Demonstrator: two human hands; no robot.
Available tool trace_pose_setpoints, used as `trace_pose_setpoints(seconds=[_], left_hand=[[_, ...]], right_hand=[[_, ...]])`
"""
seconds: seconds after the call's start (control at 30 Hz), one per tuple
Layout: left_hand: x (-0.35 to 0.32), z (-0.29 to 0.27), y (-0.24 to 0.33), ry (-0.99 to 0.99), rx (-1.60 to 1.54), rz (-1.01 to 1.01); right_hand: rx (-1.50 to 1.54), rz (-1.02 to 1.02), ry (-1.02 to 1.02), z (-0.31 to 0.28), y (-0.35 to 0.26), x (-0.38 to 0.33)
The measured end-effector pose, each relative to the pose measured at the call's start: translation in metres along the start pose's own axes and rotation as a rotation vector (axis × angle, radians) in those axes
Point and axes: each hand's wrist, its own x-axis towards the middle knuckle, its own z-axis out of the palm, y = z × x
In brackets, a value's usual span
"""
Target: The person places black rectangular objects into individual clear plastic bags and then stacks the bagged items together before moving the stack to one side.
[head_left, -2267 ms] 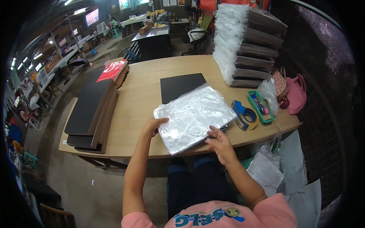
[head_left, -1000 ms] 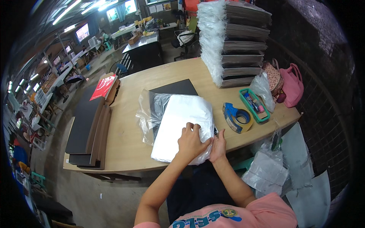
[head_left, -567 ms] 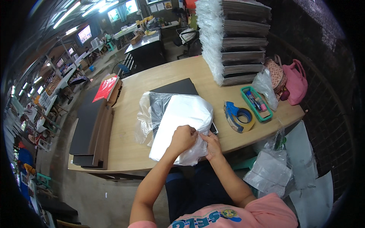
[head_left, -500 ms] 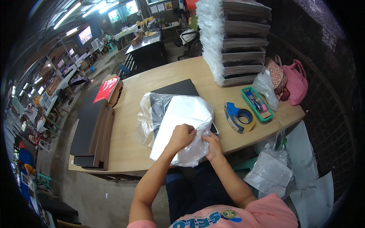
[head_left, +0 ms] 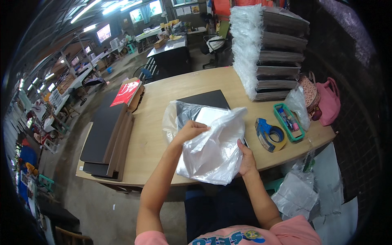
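White, partly see-through plastic bags lie in a thin stack at the table's near edge, the top one lifted and crumpled. My left hand pinches the raised sheet of plastic. Around the right side of the bags my right hand is closed, thumb up, its other fingers hidden behind the plastic. Beneath and beyond them lies a dark flat board, partly covered by a clear plastic bag.
Dark boards are stacked at left beside a red packet. To the right are a blue tape dispenser, a green basket of pens and a pink bag. A tall stack of plastic-wrapped boards stands at the back right.
My left hand has moved away from my right, pulling the top plastic up and leftward into a raised fold. My right hand has shifted to the bags' right edge. The whole view has shifted slightly.
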Motion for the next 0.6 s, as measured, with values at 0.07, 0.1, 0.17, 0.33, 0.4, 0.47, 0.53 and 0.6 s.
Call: trace_pose_setpoints(seconds=[0.07,0.1,0.17,0.33,0.4,0.47,0.53,0.6], left_hand=[[0.008,0.012,-0.004,-0.08,0.168,0.064],[0.014,0.02,-0.013,-0.086,0.188,0.083],[0.017,0.038,-0.021,-0.117,0.192,0.109],[0.021,0.048,-0.026,-0.145,0.14,0.105],[0.023,0.035,-0.026,-0.112,0.08,0.116],[0.02,0.011,-0.021,-0.054,-0.011,0.093],[0.02,-0.045,-0.046,0.009,-0.134,0.205],[0.017,-0.106,-0.1,0.253,-0.015,0.465]], right_hand=[[-0.102,-0.064,-0.022,0.013,0.0,-0.003],[-0.208,-0.09,-0.011,0.021,0.003,-0.005],[-0.148,-0.06,-0.015,0.02,0.003,0.0],[-0.268,-0.145,0.107,0.01,0.002,-0.003],[-0.305,-0.188,0.099,0.0,0.001,0.0],[-0.331,-0.208,0.091,-0.012,-0.003,0.003],[-0.342,-0.192,0.069,-0.022,-0.008,0.005],[-0.331,-0.169,0.046,-0.035,-0.009,0.011]])
